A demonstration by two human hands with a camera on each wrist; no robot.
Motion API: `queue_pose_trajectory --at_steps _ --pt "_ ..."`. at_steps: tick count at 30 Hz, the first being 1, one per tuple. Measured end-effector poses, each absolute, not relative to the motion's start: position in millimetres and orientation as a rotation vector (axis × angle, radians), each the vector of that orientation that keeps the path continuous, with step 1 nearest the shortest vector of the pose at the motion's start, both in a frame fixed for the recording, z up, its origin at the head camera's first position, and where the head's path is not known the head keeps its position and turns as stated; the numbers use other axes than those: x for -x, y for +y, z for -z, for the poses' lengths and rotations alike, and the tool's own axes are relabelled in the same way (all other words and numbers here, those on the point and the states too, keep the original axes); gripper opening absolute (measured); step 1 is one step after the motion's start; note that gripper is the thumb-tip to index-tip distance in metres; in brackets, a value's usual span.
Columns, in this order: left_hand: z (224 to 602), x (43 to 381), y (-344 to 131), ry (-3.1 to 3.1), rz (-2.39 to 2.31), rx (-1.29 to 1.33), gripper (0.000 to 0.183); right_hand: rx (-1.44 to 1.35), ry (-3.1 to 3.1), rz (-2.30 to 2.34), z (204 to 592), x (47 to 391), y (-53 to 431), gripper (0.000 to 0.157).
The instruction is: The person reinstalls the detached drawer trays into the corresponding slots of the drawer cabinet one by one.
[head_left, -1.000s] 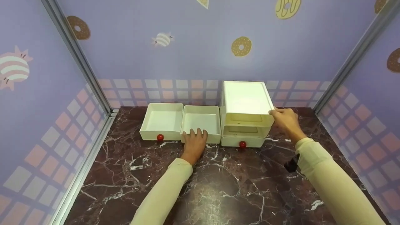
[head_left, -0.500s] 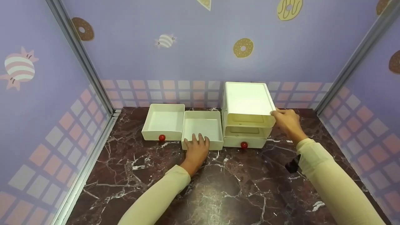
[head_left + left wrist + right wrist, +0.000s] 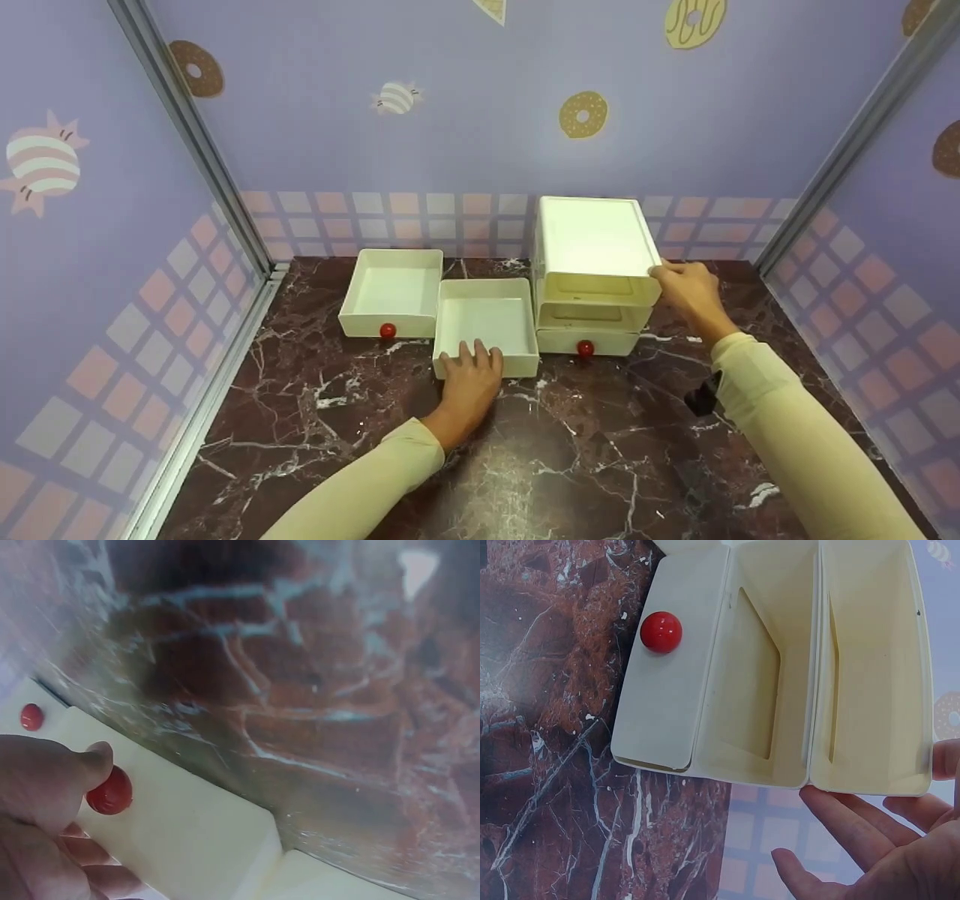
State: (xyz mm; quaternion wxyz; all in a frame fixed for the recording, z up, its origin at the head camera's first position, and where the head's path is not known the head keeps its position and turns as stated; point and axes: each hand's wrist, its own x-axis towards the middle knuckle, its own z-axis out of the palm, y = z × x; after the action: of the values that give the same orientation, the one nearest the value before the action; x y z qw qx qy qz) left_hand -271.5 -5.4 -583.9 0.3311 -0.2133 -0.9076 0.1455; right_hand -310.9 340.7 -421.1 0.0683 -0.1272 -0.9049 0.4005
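Note:
My left hand (image 3: 471,382) grips the front wall of a white drawer (image 3: 519,366), its fingers hooked over the rim. In the left wrist view the thumb lies against this drawer's red round knob (image 3: 112,791). Nothing lies inside the drawer, which sits on the table left of a white drawer cabinet (image 3: 596,236). My right hand (image 3: 688,292) holds the cabinet at its top right front corner; in the right wrist view the fingers (image 3: 855,829) touch its side wall. The cabinet's two upper slots are hollow, and a drawer with a red knob (image 3: 661,632) fills the bottom one.
Left of the held drawer stands another white drawer (image 3: 360,326) with a red knob, set further back. Everything rests on a dark red marbled table (image 3: 570,465). A patterned purple wall (image 3: 480,150) closes the back, with walls on both sides.
My left hand has drawn the middle drawer toward me, so it now stands forward of the left drawer and its back edge is off the wall. The right hand and cabinet stay put.

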Motion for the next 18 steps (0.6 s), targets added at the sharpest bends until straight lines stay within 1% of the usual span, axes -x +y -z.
queue_pose_trajectory --at_steps 18 --pt "561.1 210.7 -11.0 -2.345 -0.278 0.539 0.028 0.364 -2.720 -1.232 421.5 310.6 340.5 0.054"
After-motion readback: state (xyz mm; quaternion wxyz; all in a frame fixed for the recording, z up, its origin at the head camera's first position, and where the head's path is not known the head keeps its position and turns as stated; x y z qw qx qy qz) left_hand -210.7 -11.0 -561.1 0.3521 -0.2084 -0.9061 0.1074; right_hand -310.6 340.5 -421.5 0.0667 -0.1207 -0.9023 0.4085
